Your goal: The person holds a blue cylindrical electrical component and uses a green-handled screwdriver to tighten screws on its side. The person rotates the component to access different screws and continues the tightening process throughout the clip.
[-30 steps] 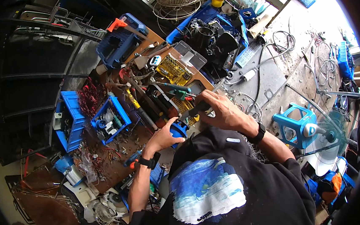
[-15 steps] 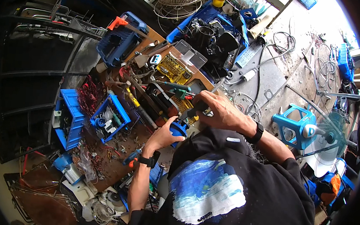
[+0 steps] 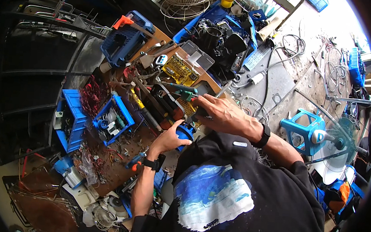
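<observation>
We grasp blue round part (image 3: 185,133) in left hand (image 3: 165,140); right hand (image 3: 223,114), just beside, curls around dark object (image 3: 201,116), mostly hidden

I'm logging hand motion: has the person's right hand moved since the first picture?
Yes: the right hand has shifted slightly left, closer to the green handle.

Daylight floods in beyond the right hand (image 3: 227,115), bleaching the far floor (image 3: 304,73) almost white. Well left of the left hand (image 3: 165,141), dark panels (image 3: 38,54) sink into gloom and their edges bow. I see both hands sharply, but shadow blurs the dark part (image 3: 201,113) under the right fingers. Black fisheye vignetting swallows the outer edges.
</observation>
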